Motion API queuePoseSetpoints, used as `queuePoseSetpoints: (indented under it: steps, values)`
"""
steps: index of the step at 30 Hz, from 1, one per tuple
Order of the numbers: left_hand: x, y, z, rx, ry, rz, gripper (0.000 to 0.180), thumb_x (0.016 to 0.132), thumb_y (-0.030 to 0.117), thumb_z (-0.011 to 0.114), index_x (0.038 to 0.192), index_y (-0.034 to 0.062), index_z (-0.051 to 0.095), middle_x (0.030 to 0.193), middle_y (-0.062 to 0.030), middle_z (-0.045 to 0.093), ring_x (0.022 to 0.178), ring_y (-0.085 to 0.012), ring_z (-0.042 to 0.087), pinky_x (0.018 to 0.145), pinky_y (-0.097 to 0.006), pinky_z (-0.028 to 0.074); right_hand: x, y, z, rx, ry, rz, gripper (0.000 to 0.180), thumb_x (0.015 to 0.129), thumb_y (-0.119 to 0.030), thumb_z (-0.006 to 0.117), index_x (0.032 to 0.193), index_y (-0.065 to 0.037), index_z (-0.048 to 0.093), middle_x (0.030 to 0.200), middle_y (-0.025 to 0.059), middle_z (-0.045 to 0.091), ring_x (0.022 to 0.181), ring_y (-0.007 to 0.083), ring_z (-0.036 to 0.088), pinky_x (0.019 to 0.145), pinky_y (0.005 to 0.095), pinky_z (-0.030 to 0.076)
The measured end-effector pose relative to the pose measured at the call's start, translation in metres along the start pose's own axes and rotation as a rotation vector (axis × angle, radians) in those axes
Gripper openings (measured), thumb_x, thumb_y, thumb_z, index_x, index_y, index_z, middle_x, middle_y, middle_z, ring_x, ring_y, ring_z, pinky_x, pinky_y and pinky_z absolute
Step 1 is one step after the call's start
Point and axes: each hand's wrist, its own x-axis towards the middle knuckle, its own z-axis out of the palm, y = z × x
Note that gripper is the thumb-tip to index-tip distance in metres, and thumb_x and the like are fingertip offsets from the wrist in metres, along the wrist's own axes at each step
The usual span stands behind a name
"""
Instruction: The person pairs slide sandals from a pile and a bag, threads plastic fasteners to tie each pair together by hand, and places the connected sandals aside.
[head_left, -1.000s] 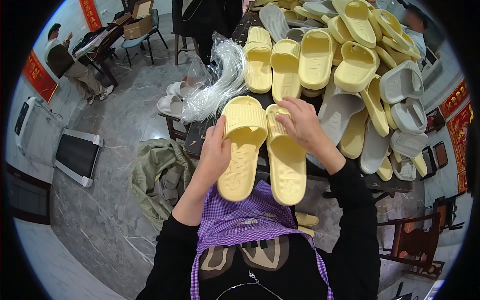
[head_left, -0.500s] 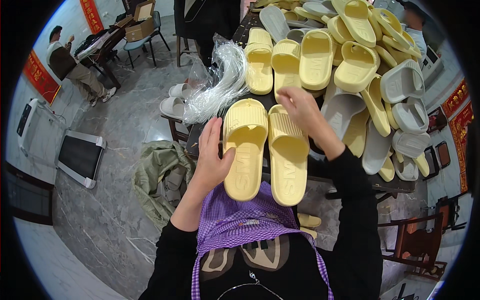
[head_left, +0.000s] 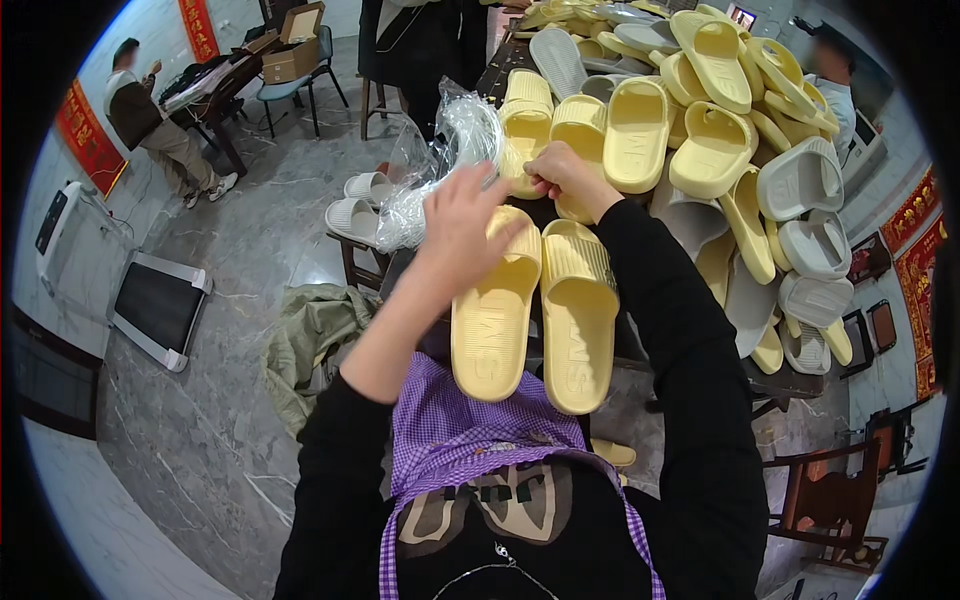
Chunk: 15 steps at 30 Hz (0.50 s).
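A pair of yellow slide slippers lies side by side before me at the table's near edge, toes pointing away: a left slipper [head_left: 490, 345] and a right slipper [head_left: 578, 350]. Over the strap of the left one is my left hand [head_left: 460, 230], slightly blurred, its fingers stretched and thumb apart. My right hand [head_left: 572, 178] is just beyond the toes, thumb and fingertips pinched together. What the pinch holds, if anything, is too small to make out. Left of the hands lies a bundle of clear plastic strips [head_left: 405, 215] in a clear bag.
Yellow and grey slippers [head_left: 710, 145] are heaped across the dark table. A green sack [head_left: 310, 350] stands on the floor at left, near a stool with grey slippers [head_left: 350, 220]. Farther left is a treadmill [head_left: 160, 310]. Other people stand at the far left, back and right.
My left hand has moved from beside the left slipper up and right over its strap. My right hand has shifted left and away, its fingers now pinched beyond the toes.
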Motion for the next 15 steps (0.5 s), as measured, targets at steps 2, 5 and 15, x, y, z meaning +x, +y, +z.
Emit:
queuePoseSetpoints:
  steps: [2,5,15]
  values:
    - [0.019,-0.024,0.009,0.054,0.020,-0.024,0.052,0.075,0.035,0.064,0.117,0.0082,0.050,0.130,-0.0170,0.037,0.120,-0.0376,0.032,0.096,-0.047,0.025,-0.001,0.002,0.002,0.041,0.004,-0.056,0.027,0.080,-0.020,0.059,0.062,0.001,0.058,0.051,0.0076,0.055,0.036,0.0146,0.047,0.033,0.0278,0.038]
    - [0.043,-0.044,0.028,0.302,-0.043,-0.113,0.056,0.076,0.042,0.061,0.120,0.0093,0.049,0.131,-0.0180,0.036,0.120,-0.0424,0.031,0.093,-0.055,0.026,0.001,0.005,0.001,0.027,0.021,-0.029,0.026,0.079,-0.019,0.059,0.061,0.000,0.057,0.050,0.0072,0.054,0.035,0.0142,0.046,0.033,0.0275,0.036]
    - [0.070,-0.059,0.066,0.222,-0.454,-0.571,0.067,0.076,0.050,0.058,0.128,0.0135,0.038,0.131,-0.0175,0.036,0.113,-0.0470,0.040,0.089,-0.060,0.030,-0.015,0.004,-0.005,0.113,0.059,-0.070,0.018,0.076,-0.012,0.054,0.062,0.000,0.054,0.051,0.0060,0.051,0.036,0.0132,0.044,0.033,0.0279,0.034]
